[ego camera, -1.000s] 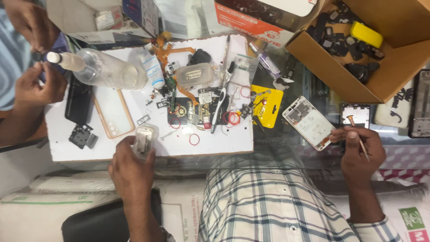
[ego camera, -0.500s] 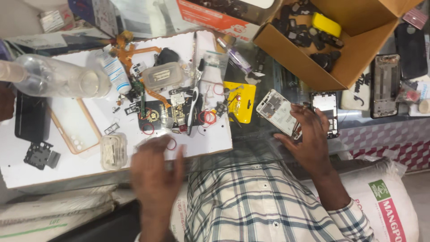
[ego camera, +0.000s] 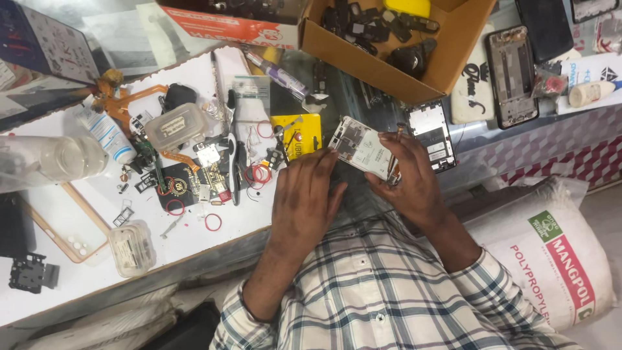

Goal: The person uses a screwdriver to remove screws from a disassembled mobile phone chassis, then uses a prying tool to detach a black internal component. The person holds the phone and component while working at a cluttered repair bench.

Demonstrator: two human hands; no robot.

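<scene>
An opened white phone body [ego camera: 358,146] with its insides showing lies tilted between my hands, above the glass counter. My left hand [ego camera: 304,194] rests flat with its fingertips on the phone's left edge. My right hand [ego camera: 409,178] holds the phone's right side and also pinches a thin brown-handled tool [ego camera: 393,153] that stands upright along that edge. Both sleeves are checked.
A white board [ego camera: 84,272] carries a small clear plastic box [ego camera: 132,248], red rings, circuit parts, a yellow card [ego camera: 298,135], a clear bottle [ego camera: 55,157] and a white tube. A cardboard box of dark parts [ego camera: 389,39], phone frames [ego camera: 510,74] and a printed white sack [ego camera: 551,253] lie around.
My left hand left the small clear box on the white board and moved right onto the phone. My right hand now grips the phone with the tool. The view shifted right.
</scene>
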